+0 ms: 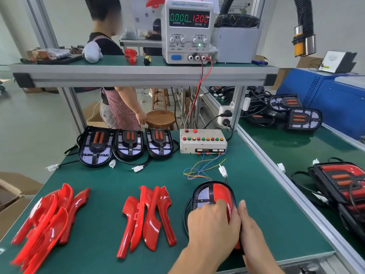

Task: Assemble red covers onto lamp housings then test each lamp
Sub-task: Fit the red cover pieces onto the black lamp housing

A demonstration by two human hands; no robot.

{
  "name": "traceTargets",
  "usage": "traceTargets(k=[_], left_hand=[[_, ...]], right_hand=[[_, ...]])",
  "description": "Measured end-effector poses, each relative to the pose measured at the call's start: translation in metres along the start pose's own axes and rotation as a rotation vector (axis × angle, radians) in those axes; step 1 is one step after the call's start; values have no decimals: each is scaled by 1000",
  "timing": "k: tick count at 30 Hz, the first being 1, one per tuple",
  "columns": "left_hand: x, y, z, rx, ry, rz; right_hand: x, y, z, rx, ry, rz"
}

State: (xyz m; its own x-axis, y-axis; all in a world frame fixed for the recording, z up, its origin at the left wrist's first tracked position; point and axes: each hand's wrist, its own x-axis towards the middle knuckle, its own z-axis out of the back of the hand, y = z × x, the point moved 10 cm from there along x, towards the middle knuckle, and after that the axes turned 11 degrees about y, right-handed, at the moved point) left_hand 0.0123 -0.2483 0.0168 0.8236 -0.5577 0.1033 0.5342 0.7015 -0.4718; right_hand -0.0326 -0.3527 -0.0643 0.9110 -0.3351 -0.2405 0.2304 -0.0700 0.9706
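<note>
Near the front edge of the green bench mat (272,224), right of centre: one lamp housing (205,196), black, lying flat, with a red cover (224,192) seated over its right half. Your left hand (212,224) lies on top of it, fingers curled down and pressing on the cover and housing. Your right hand (249,222) rests against the housing's right side, thumb upright along the edge; how its fingers lie I cannot tell, as they are hidden behind the lamp. A white connector (223,171) on the lamp's lead lies just beyond it.

Front centre: a loose group of red covers (150,216), long narrow pieces lying side by side.

Front left corner: a heap of broader red covers (49,220), overlapping each other.

Back edge, left of centre: three uncovered lamp housings (126,145) in a row, leaning upright, their leads and white plugs trailing on the mat.

Back edge, right of centre: a grey test box (203,142) with a row of red, green and yellow buttons; coloured wires run from its front toward the white connector.

Upper shelf: a bench power supply (187,30), display reading 0.000 current and 12.00 voltage, red and black leads dropping from its terminals.

Neighbouring bench to your right: finished lamps (343,186) with red covers, and further housings behind them.

Beyond the bench: a person in a checked apron (120,109).
</note>
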Motion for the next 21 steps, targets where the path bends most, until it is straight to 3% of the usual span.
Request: traceTargets(k=[8, 10, 13, 21], left_hand=[[-1, -22, 1, 265, 9, -191], [0, -26, -5, 305, 105, -280], [0, -24, -5, 303, 229, -339], [-10, -15, 9, 54, 144, -378]], right_hand=[[1, -3, -2, -7, 43, -19], [1, 0, -4, 12, 64, -13], [2, 3, -4, 23, 73, 16], [8, -1, 1, 52, 69, 55]])
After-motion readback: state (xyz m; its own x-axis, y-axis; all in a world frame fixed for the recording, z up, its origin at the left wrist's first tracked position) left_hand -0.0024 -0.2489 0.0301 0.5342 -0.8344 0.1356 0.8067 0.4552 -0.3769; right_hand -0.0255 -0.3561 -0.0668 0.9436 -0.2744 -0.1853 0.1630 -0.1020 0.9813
